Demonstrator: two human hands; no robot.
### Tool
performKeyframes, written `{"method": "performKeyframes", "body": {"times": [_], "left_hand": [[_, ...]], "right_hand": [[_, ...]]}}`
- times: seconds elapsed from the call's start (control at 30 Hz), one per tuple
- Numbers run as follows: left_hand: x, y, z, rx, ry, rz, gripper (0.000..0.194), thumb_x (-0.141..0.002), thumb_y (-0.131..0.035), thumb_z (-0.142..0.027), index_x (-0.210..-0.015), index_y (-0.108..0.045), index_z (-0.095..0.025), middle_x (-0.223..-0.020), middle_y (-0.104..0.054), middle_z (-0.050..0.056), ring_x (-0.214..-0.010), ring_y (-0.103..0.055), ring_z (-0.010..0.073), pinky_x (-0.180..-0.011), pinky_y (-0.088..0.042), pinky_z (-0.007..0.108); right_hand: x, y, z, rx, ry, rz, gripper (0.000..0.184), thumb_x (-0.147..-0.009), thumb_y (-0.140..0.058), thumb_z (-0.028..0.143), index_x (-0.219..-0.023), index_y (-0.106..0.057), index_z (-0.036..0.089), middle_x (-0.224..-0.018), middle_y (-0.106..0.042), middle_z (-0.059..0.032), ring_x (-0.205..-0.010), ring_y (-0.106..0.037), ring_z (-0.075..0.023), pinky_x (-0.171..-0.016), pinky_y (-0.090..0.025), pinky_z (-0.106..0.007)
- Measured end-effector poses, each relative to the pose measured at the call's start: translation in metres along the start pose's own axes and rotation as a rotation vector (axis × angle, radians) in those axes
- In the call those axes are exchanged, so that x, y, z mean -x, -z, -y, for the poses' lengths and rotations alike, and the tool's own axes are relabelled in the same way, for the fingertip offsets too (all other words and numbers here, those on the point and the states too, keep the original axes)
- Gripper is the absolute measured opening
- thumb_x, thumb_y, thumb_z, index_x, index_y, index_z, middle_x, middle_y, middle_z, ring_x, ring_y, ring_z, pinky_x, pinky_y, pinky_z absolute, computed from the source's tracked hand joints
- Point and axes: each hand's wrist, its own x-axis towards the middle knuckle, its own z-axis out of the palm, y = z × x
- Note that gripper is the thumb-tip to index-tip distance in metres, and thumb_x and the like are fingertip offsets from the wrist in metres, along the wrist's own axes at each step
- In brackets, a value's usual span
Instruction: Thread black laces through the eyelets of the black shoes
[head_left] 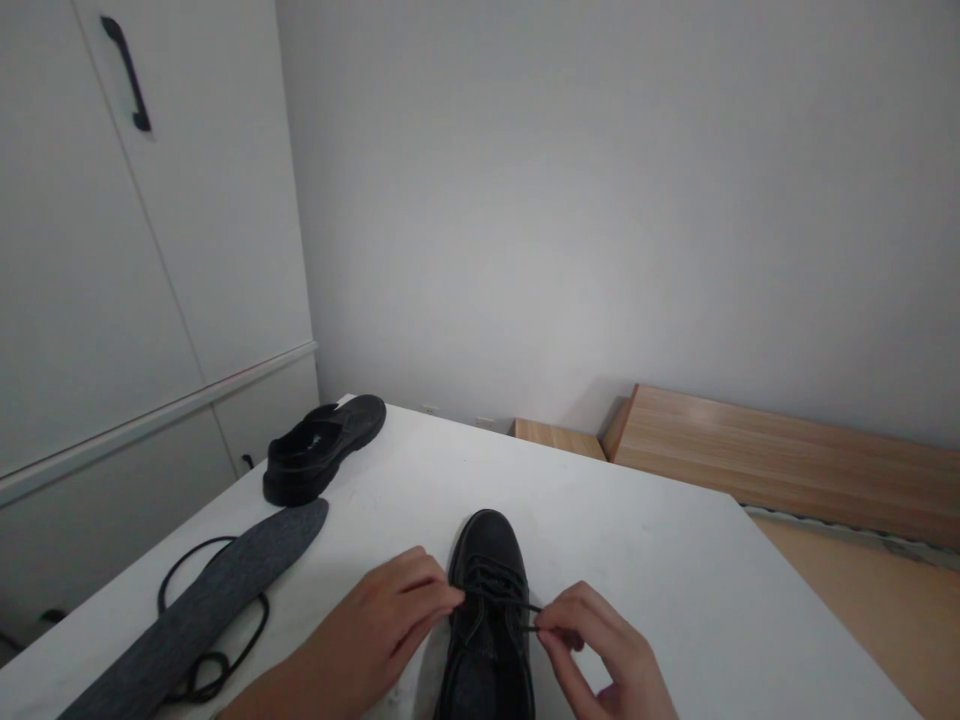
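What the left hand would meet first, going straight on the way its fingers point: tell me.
The left hand would most likely meet the side of the nearer black shoe first; whether they touch is hard to judge from this view.

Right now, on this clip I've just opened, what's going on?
A person is handling the lace of a black shoe on a white table. The right hand pinches it; the left hand has its fingertips at the shoe's left side, though its grip is unclear. Further left lie a second shoe and a gray insole across a loose black cord.
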Motion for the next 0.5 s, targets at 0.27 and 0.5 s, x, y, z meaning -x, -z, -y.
{"method": "performKeyframes", "body": {"times": [0.27,0.5], "left_hand": [[-0.004,-0.016,-0.008,-0.168,-0.067,-0.024,0.025,-0.100,-0.047,-0.004,-0.087,-0.064,-0.018,-0.078,-0.067,0.001,-0.072,-0.060,0.0176,-0.067,-0.048,0.027],[-0.007,-0.025,-0.004,-0.279,-0.071,-0.142,0.018,-0.094,-0.066,-0.008,-0.081,-0.065,-0.019,-0.088,-0.066,0.001,-0.083,-0.058,0.0207,-0.072,-0.043,0.032]], "right_hand": [[0.003,-0.012,-0.004,0.202,0.103,0.003,0.023,-0.092,-0.052,0.004,-0.100,-0.063,0.024,-0.095,-0.066,-0.0058,-0.086,-0.068,-0.0207,-0.074,-0.059,-0.031],[-0.001,-0.010,0.007,0.411,0.127,-0.046,0.032,-0.086,-0.047,-0.005,-0.093,-0.062,0.023,-0.096,-0.064,-0.0058,-0.084,-0.060,-0.0236,-0.072,-0.052,-0.038]]}}
